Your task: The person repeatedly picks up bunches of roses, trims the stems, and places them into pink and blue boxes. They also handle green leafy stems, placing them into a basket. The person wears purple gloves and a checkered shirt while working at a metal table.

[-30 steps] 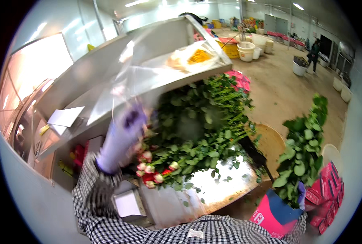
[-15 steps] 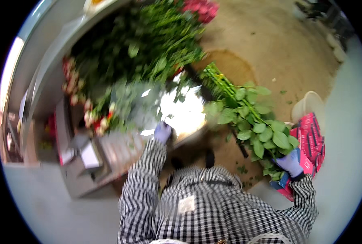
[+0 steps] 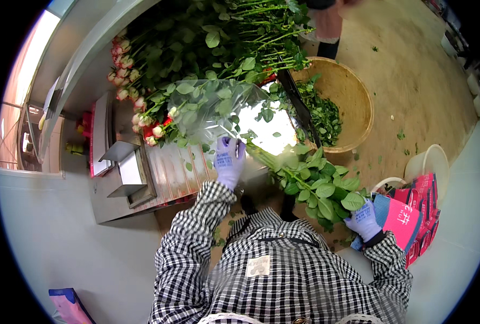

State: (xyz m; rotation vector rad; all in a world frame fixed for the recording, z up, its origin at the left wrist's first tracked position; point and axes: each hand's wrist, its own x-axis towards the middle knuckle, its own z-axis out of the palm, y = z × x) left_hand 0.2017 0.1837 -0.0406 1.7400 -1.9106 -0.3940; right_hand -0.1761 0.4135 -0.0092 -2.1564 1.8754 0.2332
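Flower-packing counter point(image 3: 170, 173): left hand point(image 3: 230, 161) pinching clear plastic sleeve point(image 3: 218, 110) open over roses, right hand point(image 3: 365, 220) clasped round leafy stem bunch point(image 3: 315, 186) for support.

Flower-packing workshop, heaped cut roses point(image 3: 143, 86) on a metal workbench point(image 3: 159, 173), basket of stripped leaves point(image 3: 353, 92)

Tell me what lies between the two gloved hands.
In the head view, a leafy bunch of green stems spans from the left hand, at the clear plastic sleeve, down to the right hand.
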